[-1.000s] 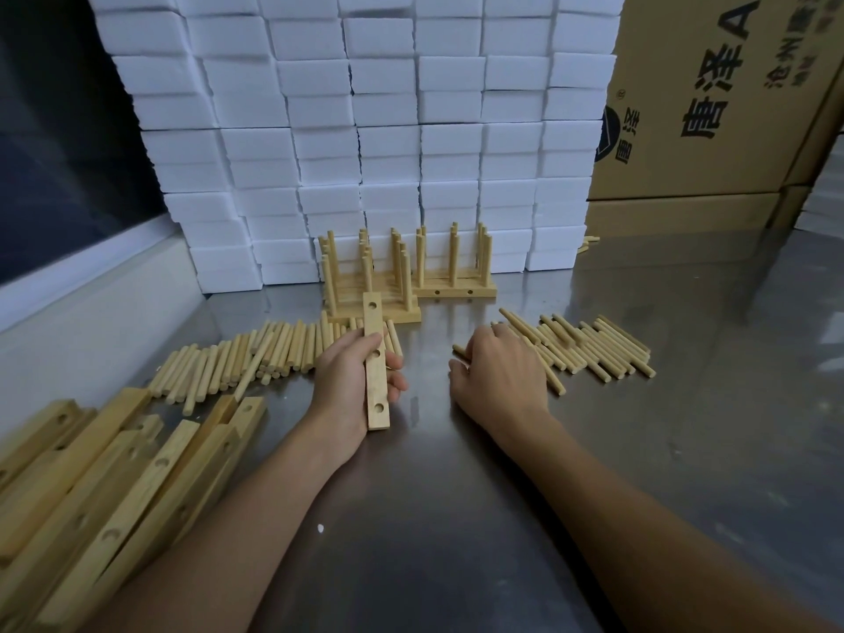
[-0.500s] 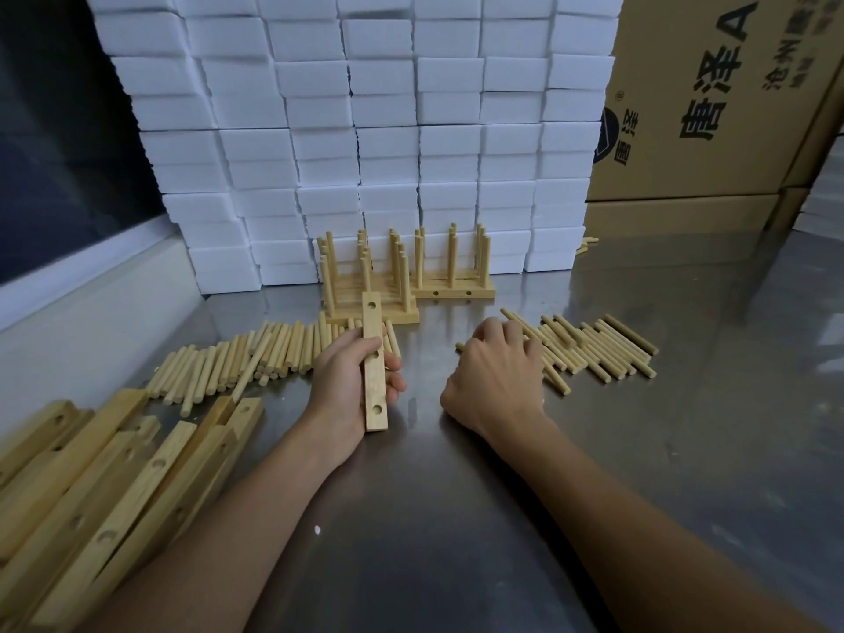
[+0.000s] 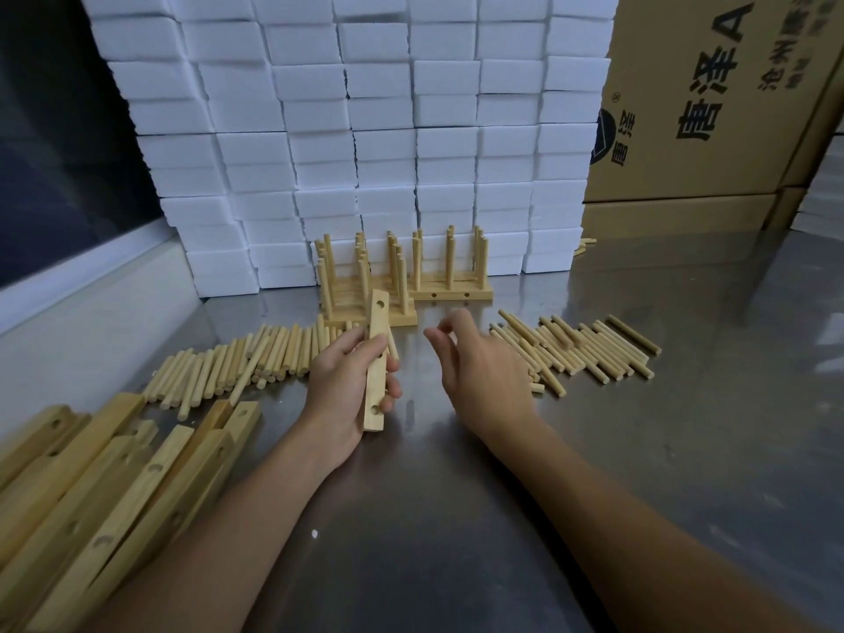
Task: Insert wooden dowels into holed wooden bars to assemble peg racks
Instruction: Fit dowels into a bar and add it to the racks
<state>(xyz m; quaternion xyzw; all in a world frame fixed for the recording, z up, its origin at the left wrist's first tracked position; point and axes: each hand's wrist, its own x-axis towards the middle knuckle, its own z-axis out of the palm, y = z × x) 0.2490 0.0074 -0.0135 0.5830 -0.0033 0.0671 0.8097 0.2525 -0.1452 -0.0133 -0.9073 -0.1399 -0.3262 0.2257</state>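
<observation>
Dim, cool indoor light falls from above. The steel table [image 3: 502,518] shows soft, diffuse sheen and faint reflections at right, with weak shadows. Wide-angle distortion bows the foam blocks [image 3: 388,130] and carton [image 3: 712,107] at the edges; the right hand's fingertips [image 3: 445,328] are motion-blurred.

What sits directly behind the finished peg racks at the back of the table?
Behind the peg racks rises a stacked wall of white foam blocks. The racks' upright dowels cover parts of its lowest rows; anything behind the wall is hidden.
</observation>
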